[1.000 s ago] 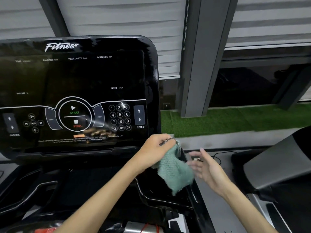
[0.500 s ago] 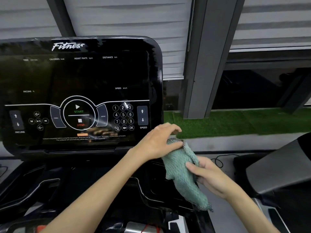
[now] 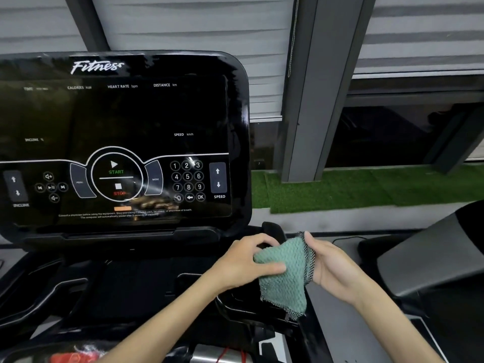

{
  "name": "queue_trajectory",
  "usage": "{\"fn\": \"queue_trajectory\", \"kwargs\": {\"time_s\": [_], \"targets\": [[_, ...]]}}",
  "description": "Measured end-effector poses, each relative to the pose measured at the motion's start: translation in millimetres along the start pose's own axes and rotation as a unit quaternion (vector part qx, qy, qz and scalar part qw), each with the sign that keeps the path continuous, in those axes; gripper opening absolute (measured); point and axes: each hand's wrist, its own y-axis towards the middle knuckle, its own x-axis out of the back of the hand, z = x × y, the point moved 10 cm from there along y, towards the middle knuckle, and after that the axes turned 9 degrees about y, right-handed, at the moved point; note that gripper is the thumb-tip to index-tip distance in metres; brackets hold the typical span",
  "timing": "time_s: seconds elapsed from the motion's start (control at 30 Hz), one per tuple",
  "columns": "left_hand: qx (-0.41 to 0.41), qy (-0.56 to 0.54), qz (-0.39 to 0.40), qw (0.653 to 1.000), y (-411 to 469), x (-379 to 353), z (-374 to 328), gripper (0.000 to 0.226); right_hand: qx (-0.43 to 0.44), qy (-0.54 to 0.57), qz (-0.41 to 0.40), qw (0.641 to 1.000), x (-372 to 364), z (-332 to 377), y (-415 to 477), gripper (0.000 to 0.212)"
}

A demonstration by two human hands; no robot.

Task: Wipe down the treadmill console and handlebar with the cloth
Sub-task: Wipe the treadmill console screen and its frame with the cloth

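A green knitted cloth [image 3: 284, 279] with a dark checked edge hangs between both hands, low and to the right of the treadmill console [image 3: 123, 142]. My left hand [image 3: 245, 263] pinches its left side, thumb on top of the fabric. My right hand [image 3: 330, 263] grips its right edge, with the fingers hidden behind the cloth. The console is a glossy black panel with a start/stop dial, a number pad and speed arrows. A black handlebar end [image 3: 273, 230] pokes up just behind the cloth, partly hidden by it.
Below the console lies the black tray and frame [image 3: 78, 289] of the treadmill. A second grey and black machine [image 3: 429, 260] stands close on the right. A grey pillar [image 3: 306, 100], green turf [image 3: 366, 187] and a cable [image 3: 345, 239] on the floor lie beyond.
My right hand came in from open air to take the cloth's right edge. Both hands moved lower and spread the cloth between them; the view shifted slightly.
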Motion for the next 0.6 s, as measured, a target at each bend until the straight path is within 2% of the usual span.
{"fn": "queue_trajectory", "kwargs": {"time_s": [0.1,0.17,0.23,0.3,0.37,0.43,0.53,0.6], "targets": [[0.003,0.041,-0.056,0.998,2,10,7,0.036,-0.006,-0.126,-0.055,0.991,15,-1,4,0.038],[0.007,0.071,-0.075,0.995,3,12,13,0.038,0.016,-0.224,-0.108,0.969,28,1,6,0.026],[0.006,0.084,-0.099,0.992,3,15,19,0.035,0.037,-0.248,-0.152,0.956,40,3,4,0.037],[0.008,0.074,-0.116,0.99,2,19,22,0.031,0.04,-0.2,-0.111,0.973,36,-1,4,0.056],[0.004,0.061,-0.103,0.993,2,19,21,0.03,0.049,-0.222,-0.032,0.973,21,-3,4,0.072],[-0.003,0.098,-0.084,0.992,3,17,18,0.033,0.082,-0.323,-0.012,0.943,14,-2,4,0.072],[-0.029,0.173,-0.123,0.977,2,23,13,0.02,0.158,-0.465,-0.059,0.869,14,9,6,0.038],[-0.05,0.184,-0.145,0.971,0,27,8,0.007,0.182,-0.54,-0.084,0.817,12,15,5,0.028]]}}
